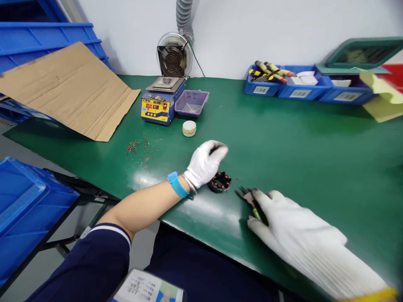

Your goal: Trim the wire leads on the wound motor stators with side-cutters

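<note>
My left hand [206, 161], in a white glove, hovers just above and behind a small ring-shaped motor stator [219, 183] with copper windings. Its fingers are curled to the thumb; anything held between them is hidden. The stator lies on the green table top, with a thin wire end sticking out to its right. At the right, my gloved right hand [286, 226] is closed loosely around a pair of wire cutters [248, 198] with green handles. Their dark jaws point toward the stator, and the palm covers most of the handles.
Copper wire scraps [138, 149] are scattered left of a round whitish tin [189, 128]. Behind stand a blue-and-yellow heating unit [160, 105], a purple tray [204, 98] and a fume fan [174, 58]. Blue bins [262, 89] line the wall; cardboard [72, 92] leans at left.
</note>
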### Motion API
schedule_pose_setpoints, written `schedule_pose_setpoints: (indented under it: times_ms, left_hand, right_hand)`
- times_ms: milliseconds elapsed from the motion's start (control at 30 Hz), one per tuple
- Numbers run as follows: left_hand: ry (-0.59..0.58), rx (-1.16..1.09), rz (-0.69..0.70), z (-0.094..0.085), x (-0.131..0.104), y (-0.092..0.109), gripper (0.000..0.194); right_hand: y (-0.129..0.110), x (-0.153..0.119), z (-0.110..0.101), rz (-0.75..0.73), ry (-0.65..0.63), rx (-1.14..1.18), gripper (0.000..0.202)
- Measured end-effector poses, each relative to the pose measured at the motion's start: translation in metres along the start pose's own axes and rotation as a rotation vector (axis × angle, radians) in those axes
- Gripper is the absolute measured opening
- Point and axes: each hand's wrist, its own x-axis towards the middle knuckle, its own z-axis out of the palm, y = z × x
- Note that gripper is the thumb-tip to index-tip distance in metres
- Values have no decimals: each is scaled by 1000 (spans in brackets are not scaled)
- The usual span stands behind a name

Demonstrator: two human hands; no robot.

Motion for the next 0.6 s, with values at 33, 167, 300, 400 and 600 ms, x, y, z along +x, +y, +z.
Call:
schedule_pose_setpoints:
  times_ms: [33,167,300,400,600]
  left_hand:
    - [53,-26,-14,-1,4,-4,20]
    - [137,-54,-65,-1,12,-20,25]
    - [149,-98,-51,-1,17,-32,36]
    - [143,-111,-48,1,19,-34,43]
    - [99,-73,-58,7,16,-23,46]
  right_hand:
    - [-11,5,-5,-12,6,-38,47]
    - [-62,38,-18,-115,156,88,78]
    - [-68,58,-19,-76,147,91,53]
    - [-26,45,-22,66,228,34,54]
    - [109,-3,-24,532,320,-138,49]
